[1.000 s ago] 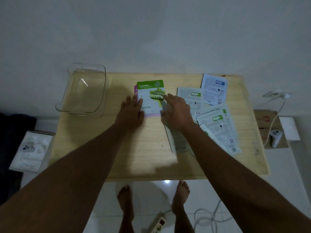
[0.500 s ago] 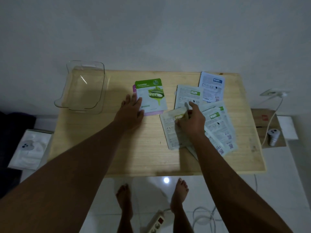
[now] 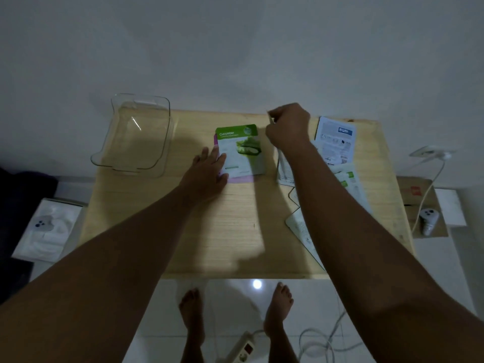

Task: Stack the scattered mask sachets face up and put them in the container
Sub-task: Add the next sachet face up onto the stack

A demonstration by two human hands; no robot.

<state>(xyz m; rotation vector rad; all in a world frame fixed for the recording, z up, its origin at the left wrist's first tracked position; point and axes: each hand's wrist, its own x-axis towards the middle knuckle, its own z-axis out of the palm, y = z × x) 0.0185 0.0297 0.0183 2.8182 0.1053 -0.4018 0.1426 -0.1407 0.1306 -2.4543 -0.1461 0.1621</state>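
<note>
A green cucumber sachet (image 3: 239, 153) lies face up on a pink sachet (image 3: 239, 178) in the middle of the wooden table (image 3: 235, 231). My left hand (image 3: 207, 170) rests flat on the left edge of this stack. My right hand (image 3: 286, 125) is raised above the table to the right of the stack, pinching the top of a white sachet (image 3: 282, 169) that hangs on edge below it. Several more white sachets (image 3: 351, 182) lie back side up on the right, one (image 3: 335, 141) near the far edge. The clear plastic container (image 3: 136, 134) stands empty at the far left corner.
A white box (image 3: 44, 229) sits on the floor to the left. On the right are a cardboard piece (image 3: 416, 195), a small white device (image 3: 428, 221) and a cable (image 3: 429, 184). A power strip (image 3: 242, 348) and my bare feet are below the near table edge.
My right hand picked one white sachet from the pile on the right and lifted it up and toward the far side, beside the stack. My left hand stayed on the stack.
</note>
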